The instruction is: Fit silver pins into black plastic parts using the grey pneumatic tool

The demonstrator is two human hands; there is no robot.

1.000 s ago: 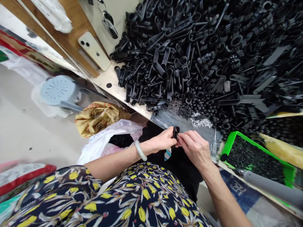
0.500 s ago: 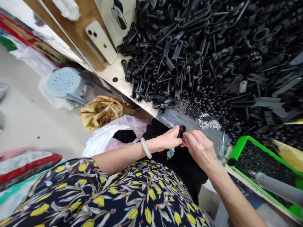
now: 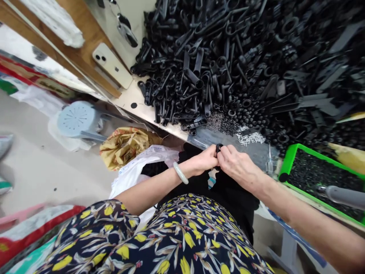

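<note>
My left hand [image 3: 207, 158], with a pale bangle [image 3: 180, 173] on its wrist, is closed on a small black plastic part [image 3: 219, 147]. Only the ring-like top of that part shows above the fingers. My right hand [image 3: 234, 163] meets the left one at the same part, fingertips pinched against it. Both hands are above my lap, just off the table's near edge. Beyond them lie small silver pins [image 3: 249, 136], tiny dark bits [image 3: 216, 121] and a big heap of black plastic parts [image 3: 188, 72].
A green-rimmed tray [image 3: 294, 158] of small black pieces stands at the right, with a grey cylindrical tool [image 3: 346, 196] over it. At the left are a phone [image 3: 112, 65] on a wooden ledge, a blue stool [image 3: 76, 118], a yellow sack [image 3: 125, 146] and a white plastic bag [image 3: 125, 179].
My right hand has closed in over the black part, hiding more of it. The whole view has shifted slightly; the heap and tray look unchanged.
</note>
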